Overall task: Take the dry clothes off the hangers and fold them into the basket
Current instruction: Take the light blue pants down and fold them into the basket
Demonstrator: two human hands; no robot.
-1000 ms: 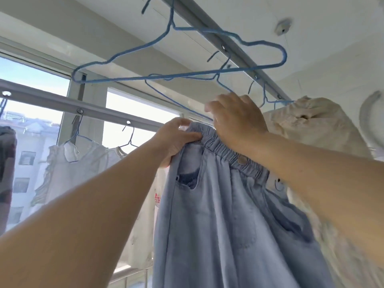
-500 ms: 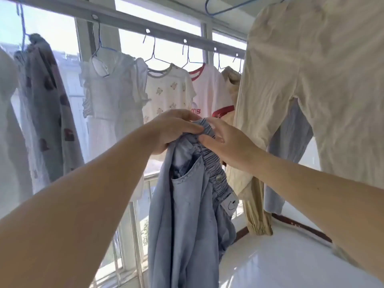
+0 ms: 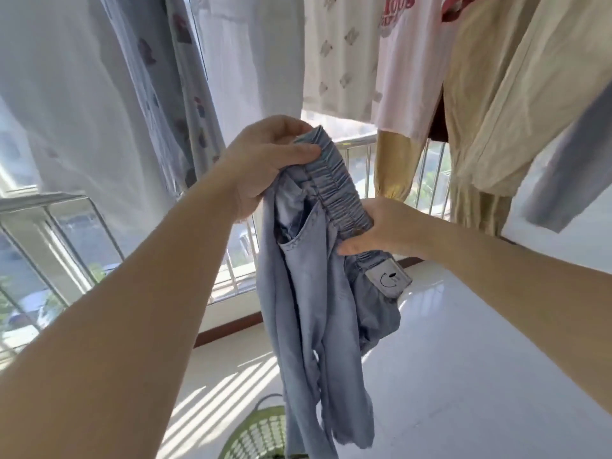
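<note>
Light blue trousers (image 3: 308,293) with an elastic waistband hang down in front of me, off the hanger. My left hand (image 3: 265,160) grips the upper end of the waistband, thumb on top. Lower down, my right hand (image 3: 381,226) holds the same waistband, with its fingers curled under the fabric. A white label shows just below that hand. The trouser legs dangle over the green lattice basket (image 3: 261,432) on the floor at the bottom edge.
Other clothes still hang along the window: a white dress (image 3: 255,54), a patterned white T-shirt (image 3: 341,54), a white shirt with red letters (image 3: 410,61), beige trousers (image 3: 496,94) and a printed grey garment (image 3: 165,77). A metal railing (image 3: 357,170) runs below the window. White glossy floor lies to the right.
The trousers have come off the blue hanger and down from overhead to chest height. My view has tilted from the ceiling rail to the floor, and my right hand has slid lower along the waistband.
</note>
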